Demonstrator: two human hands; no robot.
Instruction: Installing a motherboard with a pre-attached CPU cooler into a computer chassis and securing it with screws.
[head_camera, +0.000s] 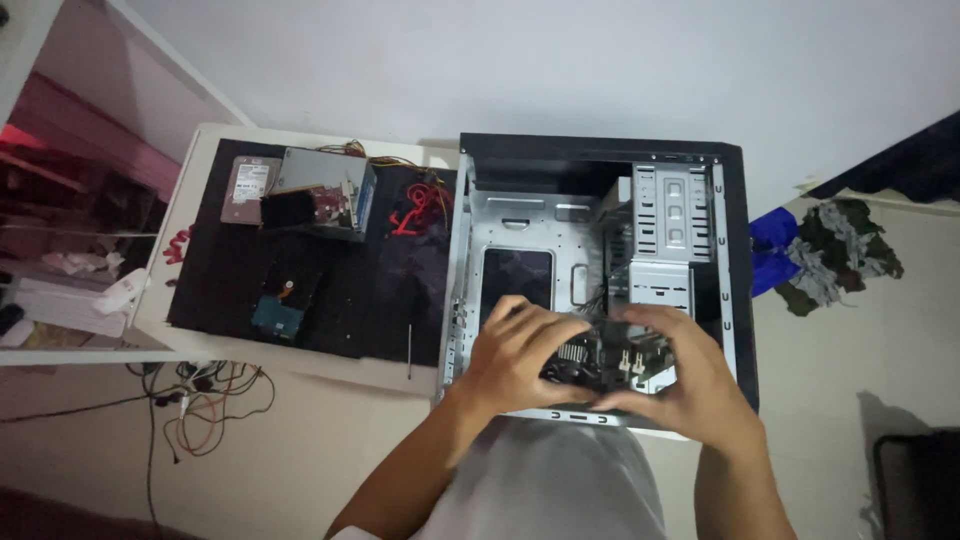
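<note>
The dark board-like computer part with pale connectors and a finned metal block (600, 362) sits low in the open grey metal computer case (520, 225), which lies on its side so its inside faces up. I see my left hand (520, 355) curled over its left edge and my right hand (680, 375) cupping the right — both closed on it, steadying it level. A long thin screwdriver (409, 350) lies just beside the case on the black mat (340, 300) covering the white desk (200, 150) — a boxy grey power supply (320, 190) rests farther back.
</note>
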